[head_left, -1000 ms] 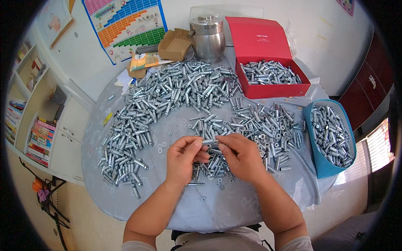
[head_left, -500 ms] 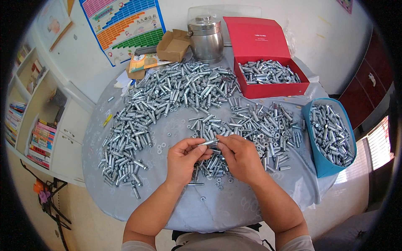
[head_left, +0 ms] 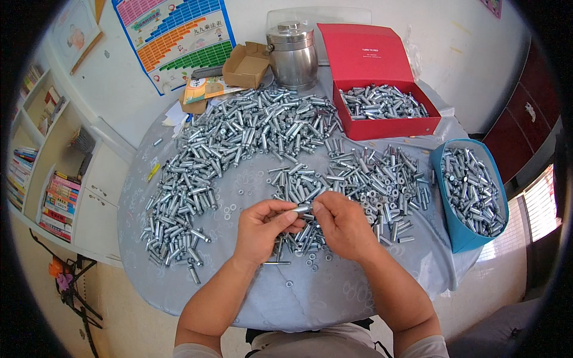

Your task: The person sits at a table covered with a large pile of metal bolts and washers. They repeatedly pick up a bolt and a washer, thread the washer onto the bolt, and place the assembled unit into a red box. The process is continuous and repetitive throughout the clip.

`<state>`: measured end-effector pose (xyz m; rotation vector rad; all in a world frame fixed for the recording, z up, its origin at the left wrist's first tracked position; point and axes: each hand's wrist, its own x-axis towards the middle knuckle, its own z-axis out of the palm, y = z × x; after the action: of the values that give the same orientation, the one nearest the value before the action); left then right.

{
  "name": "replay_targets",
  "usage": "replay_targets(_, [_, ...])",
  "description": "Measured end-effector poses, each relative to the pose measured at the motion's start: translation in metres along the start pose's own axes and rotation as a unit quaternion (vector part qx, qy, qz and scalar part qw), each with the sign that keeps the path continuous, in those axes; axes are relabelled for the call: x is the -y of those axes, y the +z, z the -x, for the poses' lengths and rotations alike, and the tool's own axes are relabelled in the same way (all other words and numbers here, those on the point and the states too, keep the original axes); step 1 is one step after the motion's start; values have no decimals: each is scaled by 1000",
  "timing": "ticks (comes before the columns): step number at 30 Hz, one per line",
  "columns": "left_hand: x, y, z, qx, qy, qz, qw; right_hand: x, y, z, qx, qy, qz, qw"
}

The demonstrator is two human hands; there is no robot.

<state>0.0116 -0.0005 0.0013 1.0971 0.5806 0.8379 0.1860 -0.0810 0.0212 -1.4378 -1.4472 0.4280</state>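
Between my two hands is a silvery expansion bolt (head_left: pixel 303 209), held level above the table. My left hand (head_left: pixel 266 225) pinches its left end between thumb and fingers. The fingers of my right hand (head_left: pixel 340 222) close on its right end and hide that tip. Beneath and beyond my hands lies a pile of loose washers, sleeves and bolts (head_left: pixel 358 173). A larger heap of similar bolts (head_left: pixel 250 128) curves along the far and left parts of the table. A few nuts (head_left: pixel 311 261) lie just below my right hand.
An open red box (head_left: pixel 388 128) full of bolts stands at the far right. Nearer on the right, a teal fabric bin (head_left: pixel 456 227) holds more. A steel pot (head_left: pixel 292 56) and a small cardboard box (head_left: pixel 246 64) stand at the back of the cloth-covered table (head_left: pixel 209 292).
The bolt has shifted slightly down between my fingers, and more of its right end is covered by my right hand. The piles and containers look the same.
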Motion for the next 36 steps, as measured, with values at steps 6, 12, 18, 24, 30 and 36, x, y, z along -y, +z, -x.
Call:
replay_targets(6, [2,4,2,3,56,-67,996,5,-3,1,55,85,-7,995])
replay_targets(12, [-7,-3,5,20,-26,32,999,11,-7,1,79,49,-4,996])
replay_targets(18, [-8,-6,4,29,10,-33,999,6,-2,2,69,37,-10,997])
replay_targets(24, [-5,9,5,-12,98,-77,992,1,-4,-1,46,80,-48,995])
replay_targets(30, [-7,1,2,-12,77,-104,991,-2,-1,0,29,48,-31,998])
replay_targets(36, [-8,-3,5,17,40,-52,998,2,2,-1,18,-5,38,999])
